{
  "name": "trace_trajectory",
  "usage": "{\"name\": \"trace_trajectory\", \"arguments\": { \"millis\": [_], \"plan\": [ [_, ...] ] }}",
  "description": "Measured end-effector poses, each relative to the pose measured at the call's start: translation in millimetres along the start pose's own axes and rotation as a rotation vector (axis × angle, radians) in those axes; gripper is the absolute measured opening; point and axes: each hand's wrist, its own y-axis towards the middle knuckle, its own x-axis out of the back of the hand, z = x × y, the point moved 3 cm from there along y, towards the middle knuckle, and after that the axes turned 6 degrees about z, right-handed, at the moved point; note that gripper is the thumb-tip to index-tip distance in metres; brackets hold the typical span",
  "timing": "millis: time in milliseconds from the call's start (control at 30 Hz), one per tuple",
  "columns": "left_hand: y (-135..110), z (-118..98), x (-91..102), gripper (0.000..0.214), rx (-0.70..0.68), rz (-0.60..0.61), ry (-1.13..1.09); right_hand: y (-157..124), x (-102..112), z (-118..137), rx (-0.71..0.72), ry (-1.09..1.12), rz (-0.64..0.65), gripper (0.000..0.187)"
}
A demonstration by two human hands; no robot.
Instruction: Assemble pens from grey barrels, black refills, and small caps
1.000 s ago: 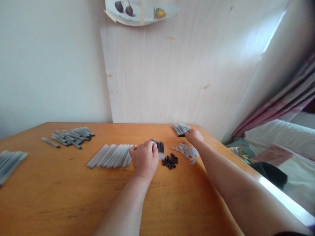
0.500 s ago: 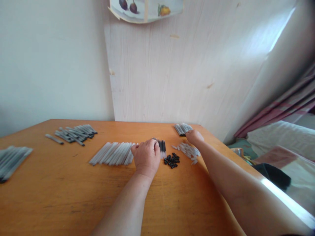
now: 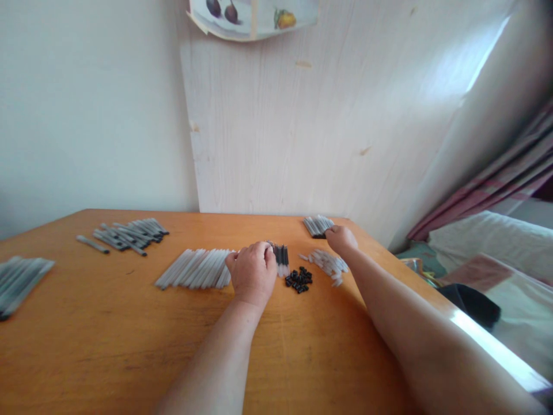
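My left hand rests on the orange table with its fingers curled over a small bunch of thin black-tipped refills. Beside it on the left lies a row of clear pen tubes. My right hand reaches far right, fingers closed, touching a stack of grey pen parts near the back edge. Between the hands lie a heap of small black caps and a pile of short clear tips.
A pile of grey pens lies at the back left and another bunch at the left edge. A pale wooden board leans behind the table. Bedding lies to the right.
Both hands stay almost where they were; the view has shifted slightly. Nothing has visibly been picked up or let go.
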Motion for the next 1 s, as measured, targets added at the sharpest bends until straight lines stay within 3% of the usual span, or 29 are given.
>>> {"name": "trace_trajectory", "arguments": {
  "millis": [300, 633, 733, 867, 1000],
  "plan": [
    [7, 12, 8.2, 0.025, 0.122, -0.069, -0.075, -36, 12, 14, 0.211, 0.255, -0.033, 0.029],
    [18, 35, 23.7, 0.026, 0.276, -0.181, -0.202, -102, 26, 48, 0.347, 0.550, -0.012, 0.032],
    [21, 43, 23.4, 0.024, 0.298, -0.200, -0.229, -119, 19, 56, 0.329, 0.525, -0.061, 0.032],
    [27, 60, 23.1, 0.023, 0.306, -0.291, -0.329, -139, 5, 63, 0.327, 0.291, -0.056, 0.031],
    [33, 72, 28.7, 0.025, 0.301, -0.413, -0.525, -150, 4, 67, 0.375, 0.127, -0.067, 0.034]
  ]
}}
